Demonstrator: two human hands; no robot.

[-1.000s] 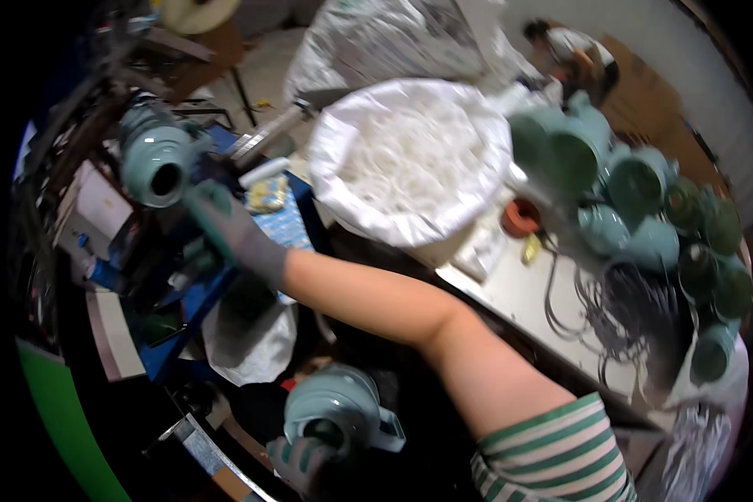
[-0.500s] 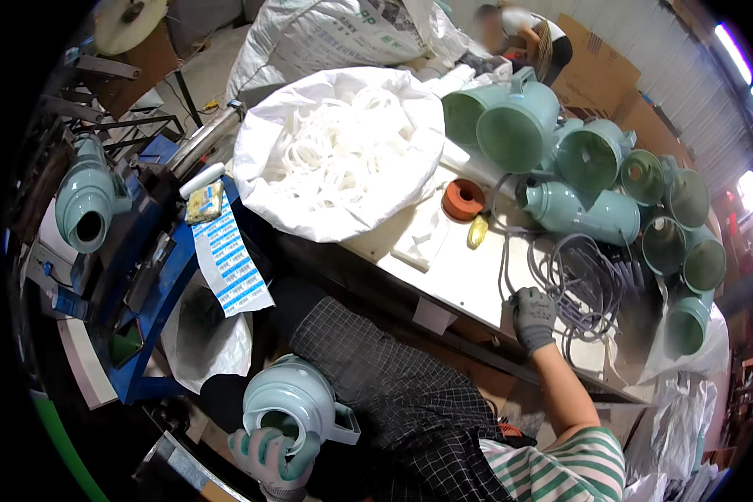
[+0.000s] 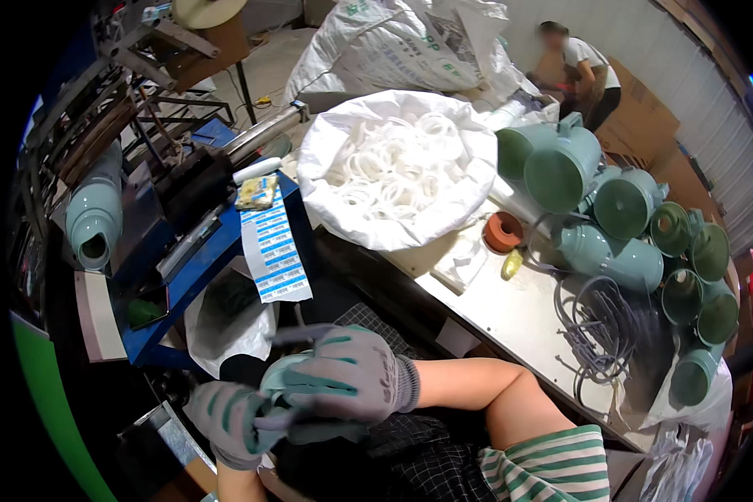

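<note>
Pale-green pipe fitting [image 3: 278, 378] is held b/w L hand [image 3: 230, 418] at its left & R hand [image 3: 347, 376] over its top; both equally near, long axis hidden. Fingers are curled, but what's pinched by either grip can't be told (blur). Blurred grey strip [image 3: 299, 335] is seen above; grey loops [image 3: 590, 326] are piled right, on bench [image 3: 506, 314].

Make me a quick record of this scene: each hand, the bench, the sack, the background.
Left hand: gloved, at the pale green part; grip unclear
Right hand: gloved, over the same part; blurred
Bench: orange-brown ring, grey cords, green parts
Sack: white, open, holding white rings
Background: person bending
</note>
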